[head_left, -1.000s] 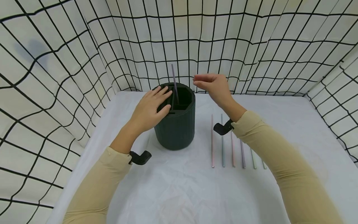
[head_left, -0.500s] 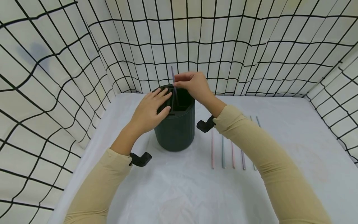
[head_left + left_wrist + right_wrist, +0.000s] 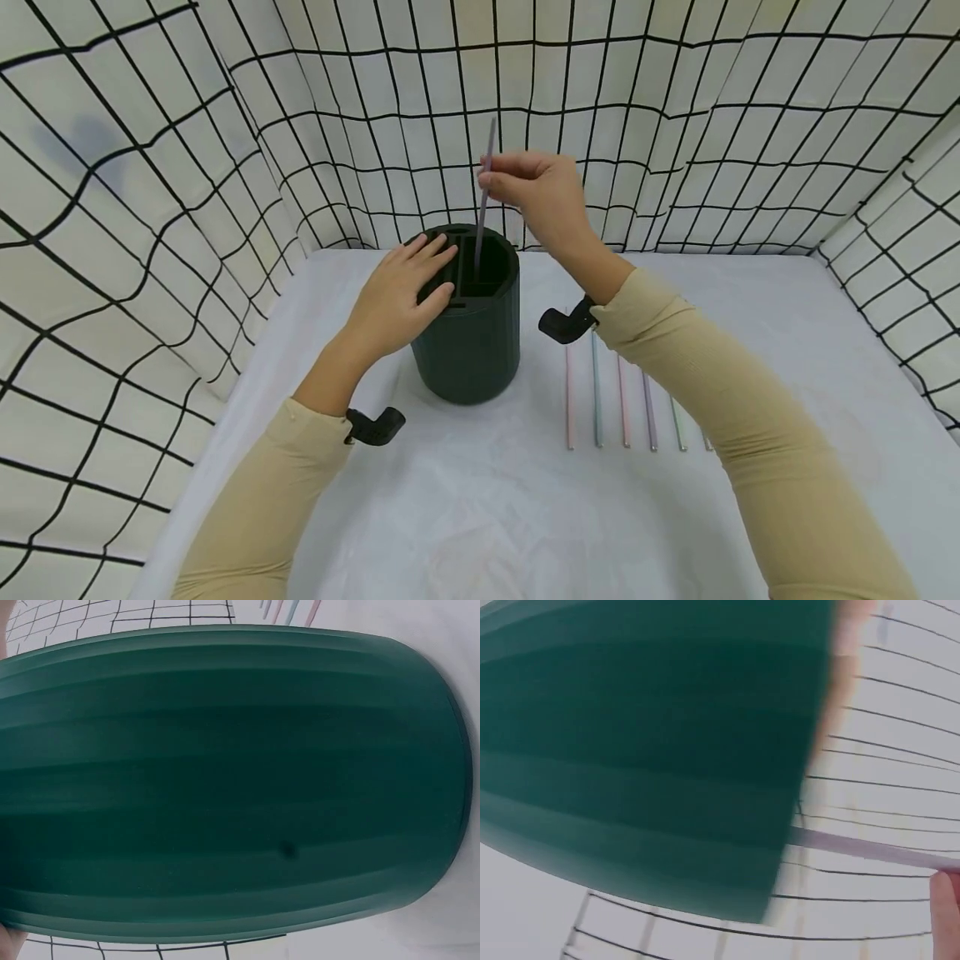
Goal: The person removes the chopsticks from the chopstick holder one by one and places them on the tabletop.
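A dark green ribbed holder [image 3: 468, 358] with inner dividers stands upright on the white-covered table. My left hand [image 3: 401, 296] rests on its left rim, fingers spread and fairly straight over the top. Above the opening, my right hand [image 3: 543, 196] pinches a thin purple stick [image 3: 483, 204] between thumb and fingertips. The stick stands nearly upright, its lower end inside the right compartment and hidden there. In the right wrist view, the purple stick [image 3: 862, 846] runs from behind the holder's rim [image 3: 787, 847] to the fingertips [image 3: 945, 907].
Several thin pastel sticks [image 3: 597, 400] lie in a row on the table [image 3: 465, 500], right of the holder, partly under the right forearm. White walls with black netting [image 3: 600, 75] enclose the back and sides. A black wrist camera [image 3: 375, 427] sits on each wrist.
My right hand moved left to the purple stick, gripped it, then raised it and brought it slightly right. The stick's lean has shifted. My left hand has stayed on the holder.
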`<state>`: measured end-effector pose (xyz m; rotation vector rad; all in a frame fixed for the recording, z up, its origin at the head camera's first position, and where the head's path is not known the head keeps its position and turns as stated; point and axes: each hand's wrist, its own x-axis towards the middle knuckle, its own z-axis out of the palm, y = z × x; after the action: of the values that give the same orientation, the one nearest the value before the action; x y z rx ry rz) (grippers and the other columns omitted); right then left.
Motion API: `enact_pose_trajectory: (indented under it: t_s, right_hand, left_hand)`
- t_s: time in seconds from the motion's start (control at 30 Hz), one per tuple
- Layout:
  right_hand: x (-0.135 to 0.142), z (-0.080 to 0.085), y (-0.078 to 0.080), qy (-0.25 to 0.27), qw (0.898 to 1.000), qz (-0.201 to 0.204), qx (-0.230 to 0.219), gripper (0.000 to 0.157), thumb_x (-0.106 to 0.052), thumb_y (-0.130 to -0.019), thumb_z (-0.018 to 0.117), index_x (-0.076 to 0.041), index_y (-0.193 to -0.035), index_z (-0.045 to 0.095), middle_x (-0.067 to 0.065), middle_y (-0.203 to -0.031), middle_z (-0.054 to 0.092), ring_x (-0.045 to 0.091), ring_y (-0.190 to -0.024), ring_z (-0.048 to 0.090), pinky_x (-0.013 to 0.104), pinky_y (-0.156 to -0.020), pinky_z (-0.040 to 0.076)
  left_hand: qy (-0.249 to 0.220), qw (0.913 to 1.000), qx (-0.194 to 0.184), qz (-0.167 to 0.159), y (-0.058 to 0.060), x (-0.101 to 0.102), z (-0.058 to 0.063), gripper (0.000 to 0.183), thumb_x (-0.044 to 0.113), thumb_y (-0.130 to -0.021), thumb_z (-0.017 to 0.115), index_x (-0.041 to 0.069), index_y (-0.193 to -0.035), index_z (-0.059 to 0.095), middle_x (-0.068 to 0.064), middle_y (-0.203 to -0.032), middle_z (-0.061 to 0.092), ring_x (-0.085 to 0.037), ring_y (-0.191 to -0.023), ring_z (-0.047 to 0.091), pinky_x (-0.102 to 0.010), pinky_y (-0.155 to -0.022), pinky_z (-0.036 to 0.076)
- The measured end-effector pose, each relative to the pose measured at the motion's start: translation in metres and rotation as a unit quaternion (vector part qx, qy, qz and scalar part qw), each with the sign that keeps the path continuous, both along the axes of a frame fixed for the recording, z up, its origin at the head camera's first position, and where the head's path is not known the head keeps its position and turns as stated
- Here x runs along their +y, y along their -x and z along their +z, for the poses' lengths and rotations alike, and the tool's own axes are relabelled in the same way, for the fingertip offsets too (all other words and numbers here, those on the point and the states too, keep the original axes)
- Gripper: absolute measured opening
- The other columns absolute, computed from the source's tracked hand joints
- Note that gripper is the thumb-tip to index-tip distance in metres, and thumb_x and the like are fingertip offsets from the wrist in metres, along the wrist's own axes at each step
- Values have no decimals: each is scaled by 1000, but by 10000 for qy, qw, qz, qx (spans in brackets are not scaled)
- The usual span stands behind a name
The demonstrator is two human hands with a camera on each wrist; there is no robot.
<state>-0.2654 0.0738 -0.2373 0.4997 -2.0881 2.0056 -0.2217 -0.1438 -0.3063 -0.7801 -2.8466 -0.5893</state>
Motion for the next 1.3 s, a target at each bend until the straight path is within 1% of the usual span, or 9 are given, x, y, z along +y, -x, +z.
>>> enact_pose_trajectory:
  t_s: [0.1,0.27,0.43,0.6,0.67,0.8,1.0,1.13,1.3]
  right_hand:
    - [12,17,-9,830,9958,-30,382,22,-2,-88,72,8,-108,73,10,-97,77,12,-88,75,28,-88,60]
    - [36,41,-27,2030,9775,-168,552,18,3,-84,73,9,-101,74,9,-88,76,20,-87,75,31,-89,60]
    - [67,52,-38,2929,9551,-357,253,20,5,-80,77,9,-99,74,16,-89,73,26,-87,74,35,-90,60]
    - [95,46,-44,3531,9342,-456,-229,27,8,-77,79,12,-102,72,17,-90,71,29,-86,72,36,-89,59]
    - [106,39,-47,3552,9327,-485,-392,27,8,-77,78,12,-103,72,17,-91,71,28,-85,73,36,-88,59]
    - [134,25,-52,3356,9379,-511,-717,27,7,-77,78,11,-103,73,16,-92,74,27,-83,74,35,-85,59]
    - [193,-1,-58,2911,9450,-464,-1420,19,8,-82,72,9,-101,74,15,-87,77,24,-79,76,31,-76,62]
    - [236,-27,-59,2403,9462,-315,-2145,14,6,-89,67,3,-97,77,11,-88,78,21,-80,77,28,-73,63]
    - [284,-59,-56,1366,9389,-209,-3151,23,-2,-96,60,-9,-91,81,3,-88,79,13,-82,76,23,-73,62]
  left_hand:
    - [11,10000,-11,1,1,-1,0,57,40,-104,39,16,-156,35,-4,-165,26,-27,-156,16,-49,-129,9]
    - [32,10000,-33,-32,1,-1,-1,57,40,-104,38,16,-156,34,-3,-166,24,-27,-156,14,-49,-129,8]
    - [21,10000,-34,-53,2,0,-1,57,40,-104,39,17,-156,34,-3,-166,24,-27,-156,14,-49,-129,8]
    - [36,10000,-39,-42,2,1,1,57,41,-104,38,17,-156,34,-3,-166,24,-27,-156,15,-50,-129,8]
    - [40,10000,-46,-34,2,2,1,57,41,-104,39,17,-156,34,-3,-166,24,-28,-156,15,-50,-129,9]
    - [38,10000,-61,-28,1,3,2,58,41,-104,39,17,-156,34,-4,-166,24,-28,-156,15,-50,-129,8]
    - [34,10000,-46,-41,1,2,4,57,40,-104,39,16,-156,34,-4,-166,24,-28,-156,15,-50,-129,8]
    - [69,10000,-60,-15,0,0,4,57,39,-104,39,16,-156,34,-4,-166,23,-28,-156,15,-51,-129,9]
    - [70,9999,-74,-15,-1,-1,2,57,39,-104,39,16,-156,34,-4,-166,24,-28,-156,15,-50,-129,9]
